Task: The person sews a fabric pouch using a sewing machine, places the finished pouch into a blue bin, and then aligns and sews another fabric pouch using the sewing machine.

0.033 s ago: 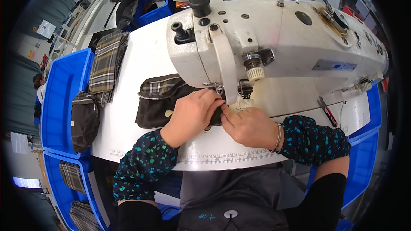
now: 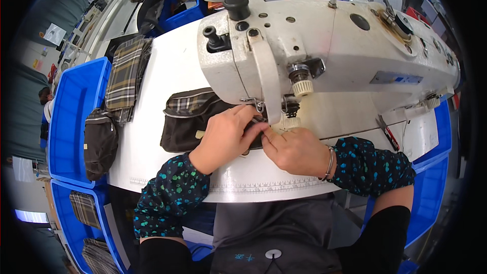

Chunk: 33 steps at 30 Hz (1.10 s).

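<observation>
A dark brown zippered pouch with a plaid panel lies on the white sewing table, its right part beneath the head of a sewing machine. Across the pouch rests my left hand, thumb and fingers pinching its edge close to the needle area. My right hand meets it there, fingers curled and closed on the same edge. A bit of plaid cloth shows by the left fingertips. The needle and presser foot are mostly hidden behind the fingers and the machine's white lever.
Left of the table are a stack of plaid cloth pieces, another dark pouch and blue bins. Red-handled snips lie at the right of the machine. A printed ruler runs along the table's front edge.
My left index finger and thumb have shifted slightly at the pouch edge, exposing more of the plaid cloth. The right hand and the pouch stay nearly in place.
</observation>
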Available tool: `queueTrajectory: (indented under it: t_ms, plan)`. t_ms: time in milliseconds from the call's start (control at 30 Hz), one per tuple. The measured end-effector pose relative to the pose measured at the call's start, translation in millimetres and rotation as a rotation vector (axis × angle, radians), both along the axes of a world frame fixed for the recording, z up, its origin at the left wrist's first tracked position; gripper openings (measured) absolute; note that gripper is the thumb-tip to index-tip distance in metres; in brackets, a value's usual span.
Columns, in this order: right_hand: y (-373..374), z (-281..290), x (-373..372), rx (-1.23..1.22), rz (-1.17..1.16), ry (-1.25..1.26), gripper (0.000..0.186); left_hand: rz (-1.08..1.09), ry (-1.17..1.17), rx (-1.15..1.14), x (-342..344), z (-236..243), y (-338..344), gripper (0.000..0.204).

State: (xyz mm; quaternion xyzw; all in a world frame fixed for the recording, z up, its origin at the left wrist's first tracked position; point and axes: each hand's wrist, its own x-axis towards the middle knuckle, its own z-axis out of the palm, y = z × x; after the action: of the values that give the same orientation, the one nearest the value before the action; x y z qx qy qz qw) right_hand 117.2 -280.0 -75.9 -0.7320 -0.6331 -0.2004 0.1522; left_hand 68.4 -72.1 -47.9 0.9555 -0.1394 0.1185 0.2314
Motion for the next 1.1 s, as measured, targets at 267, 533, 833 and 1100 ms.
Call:
queueTrajectory:
  t_ms: [267, 533, 833, 1100]
  plan:
    - [-2.7, -1.0, -0.1, -0.069, -0.024, -0.015, 0.028, -0.014, -0.099, 0.259, -2.8, 1.0, -3.8, 0.031]
    - [0.9, -3.0, -0.4, 0.001, -0.009, -0.006, 0.024, -0.036, -0.207, 0.364, -11.4, 2.5, -12.1, 0.032]
    - [1.0, -2.7, 1.0, -0.037, -0.046, -0.048, 0.02, -0.012, -0.105, 0.306, -9.6, -1.9, -14.8, 0.042]
    - [0.6, -6.0, 1.1, 0.012, -0.051, 0.031, 0.02, 0.024, -0.104, 0.26, -8.9, 3.2, -17.8, 0.036]
